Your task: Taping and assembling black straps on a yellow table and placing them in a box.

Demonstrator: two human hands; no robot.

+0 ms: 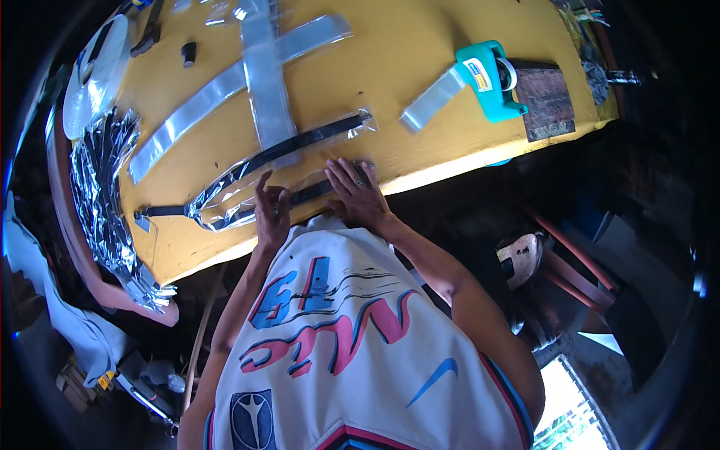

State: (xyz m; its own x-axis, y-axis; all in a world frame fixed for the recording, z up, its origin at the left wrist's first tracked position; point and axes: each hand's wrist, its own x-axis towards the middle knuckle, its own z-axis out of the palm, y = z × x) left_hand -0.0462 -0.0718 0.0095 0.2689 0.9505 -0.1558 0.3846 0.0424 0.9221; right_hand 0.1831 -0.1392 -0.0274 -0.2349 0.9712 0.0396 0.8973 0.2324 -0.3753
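Note:
Two black belt-like straps lie by the front edge of the table, the far one in a clear plastic sleeve. Its left end carries a small hanging tag. My right hand lies flat over the near strap, fingers stretched out and a ring on one of them. Beside the plastic at the near strap's middle is my left hand, its fingers apart and a little bent. Part of the near strap is hidden under both hands.
Flat clear sleeves cross on the yellow table. A teal tape dispenser stands right, beside a dark worn plate. Plastic-wrapped black strips pile up left, below a pale oval board. A hammer lies far left.

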